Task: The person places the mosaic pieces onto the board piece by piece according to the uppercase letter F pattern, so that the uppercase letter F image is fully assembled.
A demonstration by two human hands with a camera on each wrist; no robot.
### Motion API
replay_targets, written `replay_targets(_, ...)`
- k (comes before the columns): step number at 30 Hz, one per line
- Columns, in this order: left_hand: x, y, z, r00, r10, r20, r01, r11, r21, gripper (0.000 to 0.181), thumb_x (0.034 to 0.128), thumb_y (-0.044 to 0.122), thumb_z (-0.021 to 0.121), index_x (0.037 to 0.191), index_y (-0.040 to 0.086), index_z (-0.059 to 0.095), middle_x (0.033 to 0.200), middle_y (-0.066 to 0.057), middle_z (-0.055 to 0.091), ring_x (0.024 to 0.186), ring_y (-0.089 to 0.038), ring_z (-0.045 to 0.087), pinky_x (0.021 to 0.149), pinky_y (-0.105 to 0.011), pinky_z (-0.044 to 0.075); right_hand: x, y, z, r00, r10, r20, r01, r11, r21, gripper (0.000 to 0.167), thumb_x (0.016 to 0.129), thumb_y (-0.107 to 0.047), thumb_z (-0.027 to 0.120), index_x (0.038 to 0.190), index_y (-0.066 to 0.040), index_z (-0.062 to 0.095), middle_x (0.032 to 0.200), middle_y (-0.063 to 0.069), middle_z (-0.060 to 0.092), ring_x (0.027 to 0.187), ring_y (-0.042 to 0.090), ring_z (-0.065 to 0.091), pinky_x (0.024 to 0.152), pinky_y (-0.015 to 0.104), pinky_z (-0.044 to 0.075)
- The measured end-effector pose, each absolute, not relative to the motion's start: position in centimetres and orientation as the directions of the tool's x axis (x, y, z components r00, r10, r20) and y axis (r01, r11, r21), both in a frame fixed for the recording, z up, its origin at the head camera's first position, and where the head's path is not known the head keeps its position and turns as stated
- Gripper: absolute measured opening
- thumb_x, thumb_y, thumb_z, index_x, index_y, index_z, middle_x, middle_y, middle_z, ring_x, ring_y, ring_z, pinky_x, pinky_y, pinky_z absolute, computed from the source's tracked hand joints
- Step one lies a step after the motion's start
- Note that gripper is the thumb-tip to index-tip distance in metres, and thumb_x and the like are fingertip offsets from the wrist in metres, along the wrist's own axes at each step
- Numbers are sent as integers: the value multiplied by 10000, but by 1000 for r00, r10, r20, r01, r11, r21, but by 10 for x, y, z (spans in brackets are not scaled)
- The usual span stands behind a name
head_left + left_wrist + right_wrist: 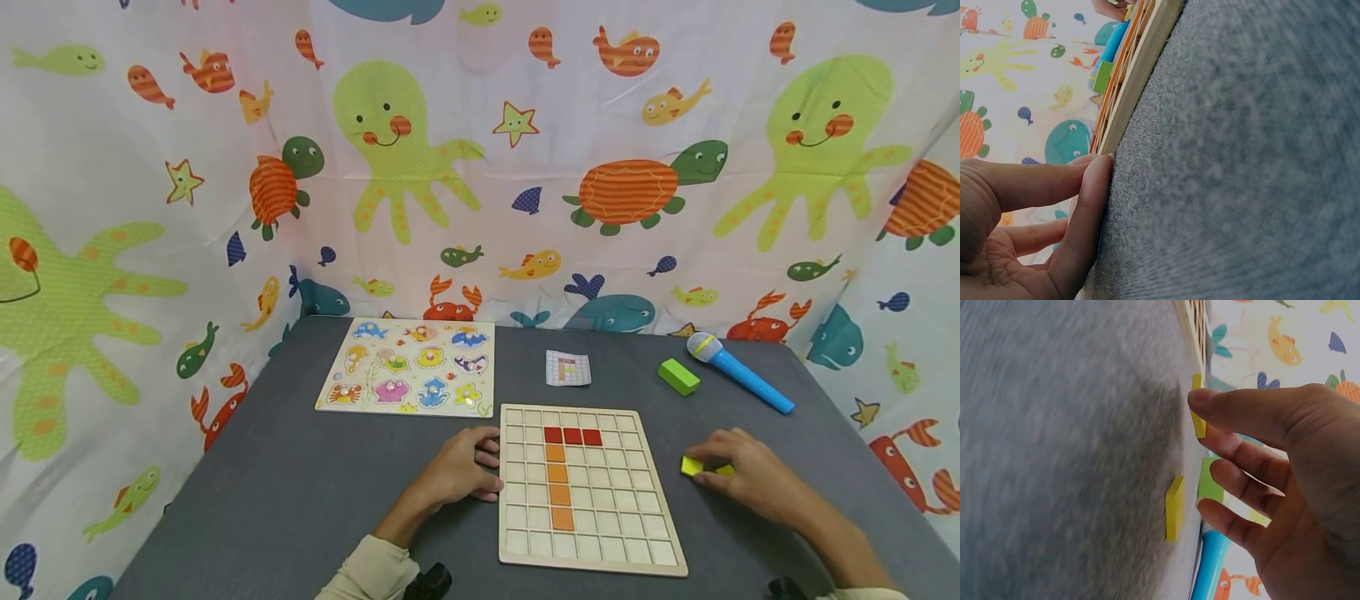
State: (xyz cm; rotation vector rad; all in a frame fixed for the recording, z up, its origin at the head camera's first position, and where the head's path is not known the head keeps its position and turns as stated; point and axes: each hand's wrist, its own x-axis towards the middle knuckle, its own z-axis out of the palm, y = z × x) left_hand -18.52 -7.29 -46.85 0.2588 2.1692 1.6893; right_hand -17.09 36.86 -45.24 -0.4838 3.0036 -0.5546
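Observation:
A wooden grid board (588,546) lies flat on the table, with a row of red tiles (572,436) near its top and a column of orange tiles (559,495) beneath. Fingertips of my left hand (459,468) rest against the board's left edge, as the left wrist view also shows. To the right of the board, my right hand (750,473) pinches a yellow tile (1196,419) between thumb and index finger. A second yellow tile (1175,509) lies on the table under that hand, partly covered in the head view.
A sea-animal puzzle board (411,367) sits back left. Behind the grid board lies a small pattern card (567,368). A green block (678,377) and a blue toy microphone (742,372) are at the back right. A printed curtain (465,183) hangs behind the dark table (247,508).

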Motion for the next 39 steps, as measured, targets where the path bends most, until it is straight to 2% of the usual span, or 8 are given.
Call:
replay_targets(16,-186,-73,-470,-912,372,-172,-74,264,962,785,799,-178,801,1510,-27,504,1232,-153,582,1065,-259,650,653,-371,695,-174,326,-441,-928,-373,-11,-336,849,-407,269,907,-290,841,1164,-218,806,1075,-92,668,1006,168,525,765,318,508)
replay_targets(28,-185,-73,-469,-914,369,-172,-75,261,962,785,798,-177,800,1509,-31,502,1229,-155,580,1057,-254,650,653,-369,695,-174,293,-439,-900,-435,-8,-385,804,-453,288,921,-363,832,1172,-228,791,1146,-74,665,1071,177,529,855,423,560)
replay_targets(33,-185,-73,-469,-913,369,-175,-80,257,963,787,796,-179,798,1509,-30,502,1239,-158,577,1060,-257,649,652,-373,695,-176,283,-441,-880,-475,15,-426,772,-472,281,935,-380,818,1175,-237,789,1161,-104,670,1085,158,535,860,387,571)
replay_targets(39,-186,-73,-470,-914,368,-171,-75,260,963,785,793,-180,799,1505,-29,507,1249,-162,579,1074,-264,646,650,-374,695,-179,271,-446,-853,-520,39,-472,738,-481,238,954,-321,806,1175,-234,793,1146,-135,668,1101,144,545,886,375,577)
